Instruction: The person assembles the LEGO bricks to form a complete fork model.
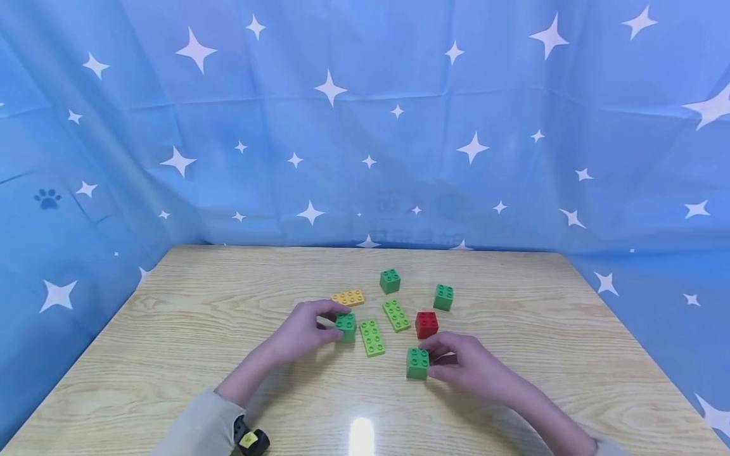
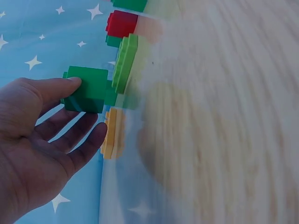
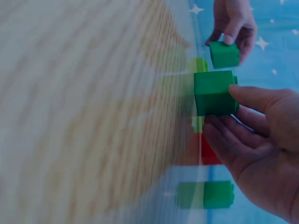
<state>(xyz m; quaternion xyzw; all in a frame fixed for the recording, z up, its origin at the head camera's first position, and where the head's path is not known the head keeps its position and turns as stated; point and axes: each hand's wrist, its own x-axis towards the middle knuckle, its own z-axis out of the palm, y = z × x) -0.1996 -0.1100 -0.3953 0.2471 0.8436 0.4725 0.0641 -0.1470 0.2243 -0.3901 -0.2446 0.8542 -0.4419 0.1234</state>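
Note:
My left hand (image 1: 305, 328) pinches a green toy brick (image 1: 345, 326) between thumb and fingers; in the left wrist view this green brick (image 2: 86, 88) shows its smooth side, studs toward the palm. On the right, my right hand (image 1: 467, 362) grips another green brick (image 1: 417, 364), studs up in the head view. In the right wrist view that green brick (image 3: 215, 93) stands close to the table surface, the thumb on its near edge. Between the hands lie two flat light-green bricks, one (image 1: 372, 337) nearer and one (image 1: 396, 315) farther. A red brick (image 1: 426, 324) sits just beyond my right fingertips.
A flat yellow-orange brick (image 1: 348, 297) lies just past my left hand. Two more green bricks stand farther back, one (image 1: 390, 280) in the middle and one (image 1: 443, 297) to the right. The wooden table (image 1: 228, 278) ends at a blue star-patterned curtain (image 1: 365, 126).

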